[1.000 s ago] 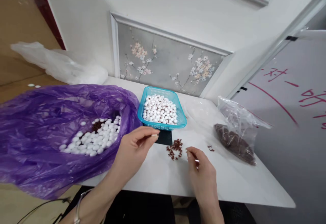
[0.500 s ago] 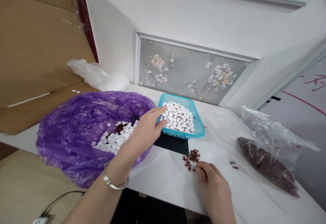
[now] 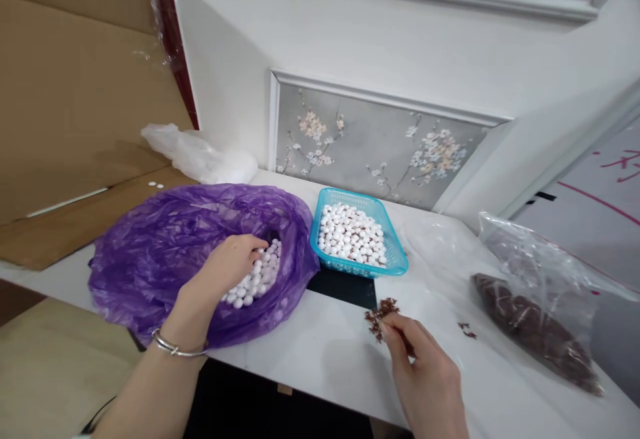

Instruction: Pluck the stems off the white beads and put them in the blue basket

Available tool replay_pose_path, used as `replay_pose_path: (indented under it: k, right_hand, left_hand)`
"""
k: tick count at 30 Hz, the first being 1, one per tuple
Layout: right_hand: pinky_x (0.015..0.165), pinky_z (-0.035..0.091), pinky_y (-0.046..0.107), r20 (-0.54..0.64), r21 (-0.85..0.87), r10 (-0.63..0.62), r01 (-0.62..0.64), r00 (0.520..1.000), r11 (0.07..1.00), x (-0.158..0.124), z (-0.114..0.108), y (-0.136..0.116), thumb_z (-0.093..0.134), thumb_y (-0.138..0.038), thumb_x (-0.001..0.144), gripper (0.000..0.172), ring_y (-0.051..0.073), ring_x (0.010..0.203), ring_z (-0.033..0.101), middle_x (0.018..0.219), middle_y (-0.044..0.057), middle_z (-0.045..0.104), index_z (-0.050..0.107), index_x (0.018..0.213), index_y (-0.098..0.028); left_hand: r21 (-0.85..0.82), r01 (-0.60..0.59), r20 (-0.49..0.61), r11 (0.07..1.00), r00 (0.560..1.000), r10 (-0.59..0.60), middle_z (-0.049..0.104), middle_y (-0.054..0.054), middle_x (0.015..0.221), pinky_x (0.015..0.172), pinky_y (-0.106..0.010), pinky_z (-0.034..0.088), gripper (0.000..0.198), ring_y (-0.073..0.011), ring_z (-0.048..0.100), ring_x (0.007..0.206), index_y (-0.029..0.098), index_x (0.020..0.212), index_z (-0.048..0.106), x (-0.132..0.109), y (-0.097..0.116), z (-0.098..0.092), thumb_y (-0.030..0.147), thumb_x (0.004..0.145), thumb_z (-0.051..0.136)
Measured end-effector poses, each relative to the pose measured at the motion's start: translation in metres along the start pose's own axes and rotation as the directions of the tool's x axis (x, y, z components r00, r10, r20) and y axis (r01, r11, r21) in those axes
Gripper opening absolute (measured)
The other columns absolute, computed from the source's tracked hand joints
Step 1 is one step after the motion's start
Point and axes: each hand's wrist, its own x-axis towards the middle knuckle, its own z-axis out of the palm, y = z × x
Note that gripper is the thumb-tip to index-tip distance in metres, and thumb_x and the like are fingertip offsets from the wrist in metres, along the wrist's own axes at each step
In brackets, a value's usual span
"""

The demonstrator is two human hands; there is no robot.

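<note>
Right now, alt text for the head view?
A person's left hand is at white beads in a purple bag, the right hand at small brown pieces on a table. Beyond, a blue basket holds more white beads.

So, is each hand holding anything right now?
Left hand: over small, round white pieces; grip hidden.
Right hand: pinched closed at small, spiky reddish-brown pieces; hold unclear.

Left hand (image 3: 229, 267) moved from blue basket (image 3: 357, 268) into purple bag (image 3: 160, 239).

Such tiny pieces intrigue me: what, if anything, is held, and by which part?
Can't tell: the left hand is at white round pieces inside a purple plastic bag, the right hand at small reddish-brown spiky pieces.
</note>
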Motion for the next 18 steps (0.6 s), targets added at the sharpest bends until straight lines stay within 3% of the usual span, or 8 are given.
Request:
replay_pose_path:
  k: [4,7,10,12,14,16,18]
  right_hand:
    - [0.063,0.042,0.027,0.065,0.098,0.024,-0.030,0.998,0.995,-0.002,0.000,-0.006,0.052,-0.046,0.084,0.027,0.015,0.059,0.054,0.077,0.000,0.066,0.065,0.074,-0.024]
    - [0.067,0.043,0.027,0.128,0.244,0.087,-0.117,0.988,0.963,-0.004,-0.001,-0.015,0.057,-0.042,0.082,0.021,0.017,0.065,0.055,0.075,0.001,0.064,0.065,0.076,-0.023]
    - [0.065,0.043,0.025,0.247,0.442,0.140,-0.240,0.959,0.864,-0.005,-0.001,-0.030,0.059,-0.039,0.082,0.018,0.016,0.066,0.055,0.069,-0.001,0.059,0.063,0.077,-0.022]
    - [0.062,0.043,0.024,0.317,0.537,0.141,-0.300,0.938,0.789,-0.006,-0.001,-0.040,0.060,-0.038,0.082,0.017,0.014,0.064,0.054,0.065,-0.003,0.057,0.062,0.076,-0.022]
    - [0.061,0.042,0.023,0.356,0.595,0.134,-0.335,0.925,0.731,-0.007,-0.001,-0.047,0.061,-0.036,0.083,0.017,0.012,0.062,0.053,0.063,-0.003,0.056,0.061,0.076,-0.021]
    - [0.062,0.042,0.022,0.377,0.639,0.106,-0.341,0.920,0.690,-0.008,0.000,-0.051,0.061,-0.035,0.084,0.016,0.012,0.063,0.052,0.063,-0.003,0.057,0.062,0.078,-0.021]
    - [0.063,0.042,0.022,0.380,0.681,0.056,-0.320,0.923,0.658,-0.009,0.001,-0.054,0.060,-0.033,0.087,0.014,0.011,0.064,0.052,0.065,-0.003,0.057,0.061,0.079,-0.021]
  left_hand:
    - [-0.028,-0.009,-0.014,1.000,1.000,0.008,0.075,-0.009,0.100,0.082,-0.037,0.046,0.033,-0.0301,0.066,0.094,0.023,0.095,0.074,-0.002,0.001,-0.001,0.019,0.078,0.047]
    - [-0.060,-0.014,-0.057,0.998,0.998,0.011,0.074,-0.009,0.103,0.084,-0.036,0.045,0.032,-0.0289,0.066,0.094,0.022,0.102,0.072,-0.007,0.009,-0.007,0.023,0.081,0.047]
    - [-0.355,-0.012,-0.104,0.935,0.994,-0.027,0.074,-0.006,0.101,0.081,-0.032,0.046,0.026,-0.0255,0.065,0.091,0.022,0.100,0.071,-0.019,0.031,-0.010,0.031,0.082,0.054]
    - [-0.685,0.023,-0.047,0.728,0.996,-0.075,0.074,-0.004,0.090,0.074,-0.028,0.047,0.020,-0.0219,0.065,0.082,0.022,0.092,0.073,-0.031,0.052,-0.006,0.033,0.078,0.064]
    - [-0.901,0.132,0.119,0.414,0.991,-0.058,0.071,-0.002,0.078,0.066,-0.024,0.046,0.016,-0.0157,0.061,0.071,0.021,0.085,0.073,-0.044,0.072,0.001,0.031,0.073,0.072]
    - [-0.952,0.289,0.294,0.101,0.955,0.033,0.067,-0.001,0.070,0.060,-0.020,0.045,0.014,-0.0106,0.057,0.062,0.020,0.082,0.073,-0.055,0.089,0.011,0.029,0.072,0.074]
    - [-0.905,0.409,0.395,-0.116,0.909,0.131,0.064,0.000,0.066,0.058,-0.019,0.045,0.014,-0.0084,0.054,0.059,0.018,0.081,0.072,-0.063,0.100,0.020,0.029,0.073,0.074]
